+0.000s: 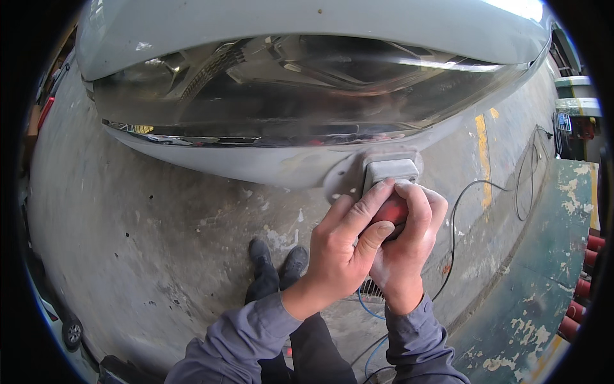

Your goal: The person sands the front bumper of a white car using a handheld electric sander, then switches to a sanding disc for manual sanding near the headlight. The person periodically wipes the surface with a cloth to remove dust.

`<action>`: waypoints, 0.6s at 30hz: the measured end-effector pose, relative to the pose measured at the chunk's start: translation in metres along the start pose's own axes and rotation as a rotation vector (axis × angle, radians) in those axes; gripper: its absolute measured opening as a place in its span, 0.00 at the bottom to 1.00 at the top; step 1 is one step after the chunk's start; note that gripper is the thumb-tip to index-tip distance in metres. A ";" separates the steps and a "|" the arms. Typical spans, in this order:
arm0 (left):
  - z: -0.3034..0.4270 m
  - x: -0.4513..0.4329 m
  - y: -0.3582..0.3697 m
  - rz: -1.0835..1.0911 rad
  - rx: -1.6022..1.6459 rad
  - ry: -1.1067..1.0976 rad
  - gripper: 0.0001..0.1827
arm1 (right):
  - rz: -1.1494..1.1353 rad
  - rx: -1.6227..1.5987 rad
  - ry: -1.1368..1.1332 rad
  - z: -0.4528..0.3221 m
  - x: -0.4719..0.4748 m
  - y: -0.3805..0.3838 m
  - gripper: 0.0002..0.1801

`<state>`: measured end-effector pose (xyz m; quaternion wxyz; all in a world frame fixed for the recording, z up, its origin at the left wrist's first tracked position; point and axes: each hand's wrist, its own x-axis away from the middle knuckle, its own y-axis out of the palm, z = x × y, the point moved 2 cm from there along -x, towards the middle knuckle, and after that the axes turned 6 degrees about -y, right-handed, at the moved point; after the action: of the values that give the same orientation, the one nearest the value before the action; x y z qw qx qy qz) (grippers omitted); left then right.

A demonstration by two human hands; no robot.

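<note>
Both of my hands grip a dust-covered power sander with a red body (394, 209) and a grey head (391, 170). My left hand (343, 245) wraps its left side, fingertips near the head; my right hand (407, 235) closes around its right side. Behind the head shows a grey, round-edged sheet with small holes (339, 178), which looks like an abrasive disc. It is held against the pale bumper (249, 165) of a vehicle, near patches sanded to a yellowish tone; the contact face is hidden. Above lies a hazy headlight (307, 91), with a chrome trim strip (240, 141) under it.
The grey hood (307, 19) curves over the headlight. A black cable (455, 225) crosses the stained concrete floor (144, 249) on the right, and a blue hose (367, 307) runs below my hands. At right stands a peeling green platform (523, 288) beside red cylinders (583, 288).
</note>
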<state>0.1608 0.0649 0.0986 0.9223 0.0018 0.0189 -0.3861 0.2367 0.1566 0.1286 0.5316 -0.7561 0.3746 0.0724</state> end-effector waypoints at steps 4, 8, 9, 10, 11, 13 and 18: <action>-0.005 0.009 -0.021 0.006 0.005 -0.054 0.28 | -0.036 0.028 0.030 -0.020 0.005 0.011 0.34; -0.011 0.015 -0.043 0.062 0.004 0.004 0.25 | -0.030 0.025 0.051 -0.039 0.011 0.026 0.34; -0.012 0.017 -0.049 0.071 0.008 0.014 0.25 | -0.045 0.023 0.042 -0.046 0.011 0.028 0.33; -0.014 0.019 -0.055 0.080 0.012 0.025 0.25 | -0.060 0.022 0.033 -0.054 0.010 0.030 0.32; -0.016 0.021 -0.061 0.087 0.016 0.035 0.25 | -0.075 0.021 0.026 -0.061 0.010 0.033 0.31; -0.021 0.025 -0.074 0.075 0.025 0.012 0.25 | -0.088 0.030 0.029 -0.069 0.013 0.042 0.31; -0.033 0.036 -0.100 0.089 0.054 -0.027 0.26 | -0.088 0.049 0.055 -0.092 0.021 0.063 0.31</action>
<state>0.1136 -0.0306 0.0651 0.9383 0.0225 -0.0040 -0.3450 0.1844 0.0576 0.1092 0.5421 -0.7605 0.3570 0.0189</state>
